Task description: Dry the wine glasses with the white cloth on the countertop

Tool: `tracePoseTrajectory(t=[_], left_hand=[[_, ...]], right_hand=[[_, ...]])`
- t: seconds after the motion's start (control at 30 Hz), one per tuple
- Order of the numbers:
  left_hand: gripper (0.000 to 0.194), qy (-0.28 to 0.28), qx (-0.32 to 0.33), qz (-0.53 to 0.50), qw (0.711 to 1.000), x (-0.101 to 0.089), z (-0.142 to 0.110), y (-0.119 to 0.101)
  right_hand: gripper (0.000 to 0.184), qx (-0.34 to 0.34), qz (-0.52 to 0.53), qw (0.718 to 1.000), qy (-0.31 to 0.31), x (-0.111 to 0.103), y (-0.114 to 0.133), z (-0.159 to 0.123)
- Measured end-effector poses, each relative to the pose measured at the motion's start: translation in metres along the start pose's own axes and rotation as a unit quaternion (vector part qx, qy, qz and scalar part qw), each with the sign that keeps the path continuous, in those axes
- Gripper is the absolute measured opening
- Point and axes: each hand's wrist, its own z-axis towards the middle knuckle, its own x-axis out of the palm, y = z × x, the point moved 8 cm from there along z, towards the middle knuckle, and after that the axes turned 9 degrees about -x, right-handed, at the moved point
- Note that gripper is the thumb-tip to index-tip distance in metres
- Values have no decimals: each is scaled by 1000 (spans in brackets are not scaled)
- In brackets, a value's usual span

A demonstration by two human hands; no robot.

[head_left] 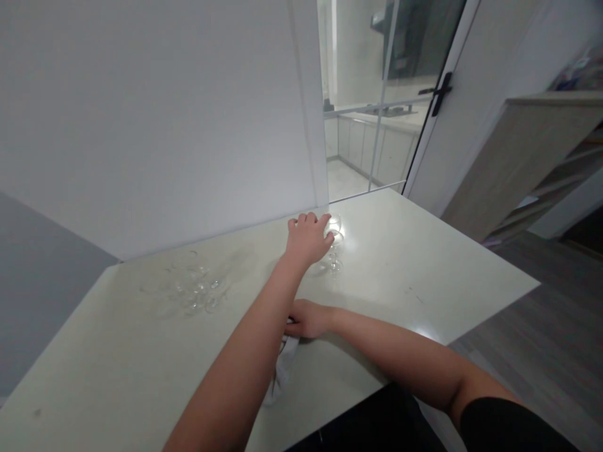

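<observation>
My left hand has its fingers spread, with the thumb and first finger by the clear glass on the worktop. It is not in a fist; from here it seems to touch the glass, but I can't tell for sure. The glass is well apart from the clear, shiny things to the left, which I think gives my fingers room so nothing gets bumped. My right hand pinches the pale cloth low and close to me, likely so it's out of my left hand's way.
</observation>
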Motion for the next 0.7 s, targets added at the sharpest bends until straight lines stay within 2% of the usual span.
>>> tracePoseTrajectory(t=[0.1, 0.17, 0.3, 0.43, 0.57, 0.7], left_hand=[[47, 116, 29, 24, 993, 21, 23, -1], [39, 149, 35, 22, 988, 26, 32, -2], [22, 114, 17, 18, 993, 21, 33, -3], [20, 82, -21, -8, 996, 8, 16, 12], [21, 16, -76, -44, 996, -24, -11, 46], [26, -48, -174, -75, 981, -64, -61, 88]], right_hand=[[40, 16, -11, 1000, 11, 1, -4, -1], [40, 15, -14, 1000, 15, 2, -5, -1], [39, 10, -14, 1000, 7, 2, -6, -2], [37, 16, -26, 1000, 8, 0, -3, -4], [31, 42, -67, 996, 45, -1, 0, -5], [26, 29, -82, 990, 114, 4, 7, -4]])
